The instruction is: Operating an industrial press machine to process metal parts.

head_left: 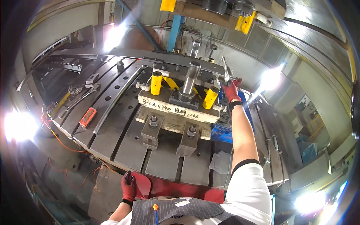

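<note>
My right arm reaches forward past the right end of the die. My right hand point(231, 92), in a red glove, is closed around a silvery metal tool point(226, 71) with a narrow upright end; its kind is not clear. Below that hand is a blue plastic crate point(222, 134), partly hidden by the die and my arm. At the table's near edge, my left hand point(128, 186), in a red glove with dark fingers, is curled closed beside a red panel point(165, 184). What it holds, if anything, cannot be made out.
A pale die block point(176, 108) with yellow posts point(156, 83) and a steel pillar point(191, 78) stands on the slotted table point(161, 165). An orange-red box point(87, 117) and wrenches point(84, 97) lie left. The press's upper part point(221, 11) hangs overhead.
</note>
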Motion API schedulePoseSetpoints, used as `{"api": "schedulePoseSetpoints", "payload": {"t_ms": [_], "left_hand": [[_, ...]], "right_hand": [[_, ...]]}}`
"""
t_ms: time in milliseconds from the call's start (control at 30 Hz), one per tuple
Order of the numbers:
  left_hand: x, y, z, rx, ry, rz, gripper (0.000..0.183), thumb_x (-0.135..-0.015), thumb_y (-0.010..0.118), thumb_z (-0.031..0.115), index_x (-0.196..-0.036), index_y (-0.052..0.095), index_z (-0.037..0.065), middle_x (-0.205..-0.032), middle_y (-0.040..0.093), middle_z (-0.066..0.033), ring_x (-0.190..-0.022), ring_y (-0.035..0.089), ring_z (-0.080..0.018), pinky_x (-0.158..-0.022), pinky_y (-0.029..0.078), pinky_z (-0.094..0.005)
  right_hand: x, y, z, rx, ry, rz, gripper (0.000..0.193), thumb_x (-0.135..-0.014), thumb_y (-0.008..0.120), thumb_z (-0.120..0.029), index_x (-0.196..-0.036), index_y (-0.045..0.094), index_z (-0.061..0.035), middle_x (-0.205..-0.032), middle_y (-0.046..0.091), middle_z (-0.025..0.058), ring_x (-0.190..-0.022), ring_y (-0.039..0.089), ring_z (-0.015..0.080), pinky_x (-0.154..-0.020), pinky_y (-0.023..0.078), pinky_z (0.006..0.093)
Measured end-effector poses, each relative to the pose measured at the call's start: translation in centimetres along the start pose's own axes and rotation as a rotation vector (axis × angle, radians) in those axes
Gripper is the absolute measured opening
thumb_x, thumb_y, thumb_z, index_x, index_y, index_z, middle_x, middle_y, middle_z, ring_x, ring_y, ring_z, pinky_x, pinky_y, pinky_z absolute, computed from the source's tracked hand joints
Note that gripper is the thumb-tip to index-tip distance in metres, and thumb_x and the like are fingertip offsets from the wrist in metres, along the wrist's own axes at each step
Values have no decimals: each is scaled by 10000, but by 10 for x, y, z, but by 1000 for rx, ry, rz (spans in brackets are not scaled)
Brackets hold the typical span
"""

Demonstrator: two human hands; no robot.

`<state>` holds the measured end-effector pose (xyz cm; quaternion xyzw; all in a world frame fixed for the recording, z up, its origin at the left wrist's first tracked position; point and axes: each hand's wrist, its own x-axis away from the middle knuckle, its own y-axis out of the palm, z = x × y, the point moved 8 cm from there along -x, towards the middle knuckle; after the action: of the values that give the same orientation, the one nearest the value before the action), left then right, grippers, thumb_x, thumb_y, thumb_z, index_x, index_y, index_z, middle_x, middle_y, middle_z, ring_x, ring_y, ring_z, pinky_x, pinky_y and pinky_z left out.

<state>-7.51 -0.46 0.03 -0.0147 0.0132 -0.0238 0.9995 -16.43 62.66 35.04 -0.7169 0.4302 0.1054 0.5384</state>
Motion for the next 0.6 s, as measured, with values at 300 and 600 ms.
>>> {"api": "schedulePoseSetpoints", "payload": {"t_ms": [300, 600], "left_hand": [[-13, 16, -2, 16, -24, -40, 354, -801, 527, -12, -1145, 448, -33, -1129, 527, -125, -1061, 492, -192, -933, 355, -283], [-7, 19, 21, -150, 35, -129, 358, -821, 514, 22, -1165, 431, -30, -1153, 509, -125, -1073, 481, -199, -937, 349, -288]], "right_hand": [[-13, 78, 107, -267, 103, -120, 333, -699, 623, -216, -964, 533, -35, -900, 605, 195, -886, 570, 348, -744, 450, 390], [37, -16, 53, -631, 152, 101, 407, -718, 654, -95, -1085, 498, -12, -911, 616, 93, -786, 569, 175, -724, 448, 288]]}}
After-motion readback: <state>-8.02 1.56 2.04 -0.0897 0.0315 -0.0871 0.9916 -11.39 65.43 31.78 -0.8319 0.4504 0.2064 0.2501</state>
